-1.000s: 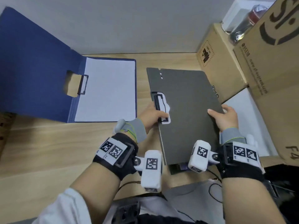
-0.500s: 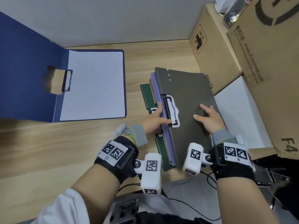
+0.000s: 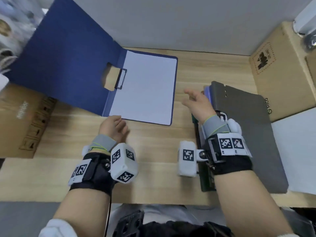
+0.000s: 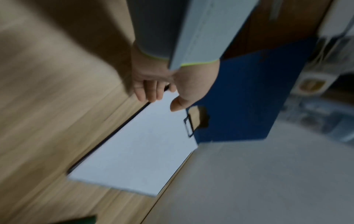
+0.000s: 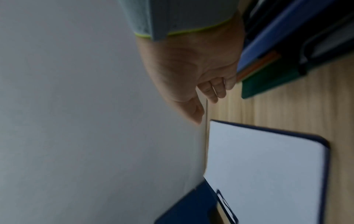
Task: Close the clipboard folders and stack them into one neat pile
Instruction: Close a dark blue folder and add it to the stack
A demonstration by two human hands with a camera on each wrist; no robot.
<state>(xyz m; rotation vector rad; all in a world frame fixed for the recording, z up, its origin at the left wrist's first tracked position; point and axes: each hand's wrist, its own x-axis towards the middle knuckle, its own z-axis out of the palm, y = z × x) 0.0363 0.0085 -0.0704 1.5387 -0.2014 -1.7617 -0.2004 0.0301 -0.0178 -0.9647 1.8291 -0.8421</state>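
Lying open on the wooden bench [image 3: 153, 177]: blue clipboard folder [image 3: 68, 53], cover propped up against the grey wall [image 3: 171, 21] at the far left, white paper sheet [image 3: 145, 88] showing on the flat half, black clip [image 3: 120, 79] sitting at the hinge beside a cut-out in the cover.

Hovering just at the near corner of that paper: left hand [image 3: 113, 126], fingers loosely bent, gripping nothing; in the left wrist view, fingertips [image 4: 147, 94] hanging over the sheet's edge, contact not clear through the blur.

Reaching out over bare bench between the two folder groups: right hand [image 3: 198, 103], fingers spread and relaxed, holding nothing.

Resting to the right: pile of closed folders, grey folder [image 3: 248, 130] on top, edges of a purple folder [image 3: 207, 94] and a dark green folder [image 3: 205, 178] peeking out along its left side. Not squared up, lower layers sticking out. Thin orange edge [image 5: 258, 63] showing between layers in the right wrist view.

Crowding the right side: cardboard boxes [image 3: 273, 69] standing just beside the pile's far edge, one printed with a dark figure, a flat white surface [image 3: 297, 151] lying beside and partly under the grey folder. A blurred metal and white item [image 3: 306, 19] sitting on top of the box.

Sitting at the left: another cardboard box [image 3: 22, 120], the raised blue cover overhanging it; blurred pale clutter [image 3: 12, 31] behind.

Nothing lying between the open blue folder and the pile except the right hand.
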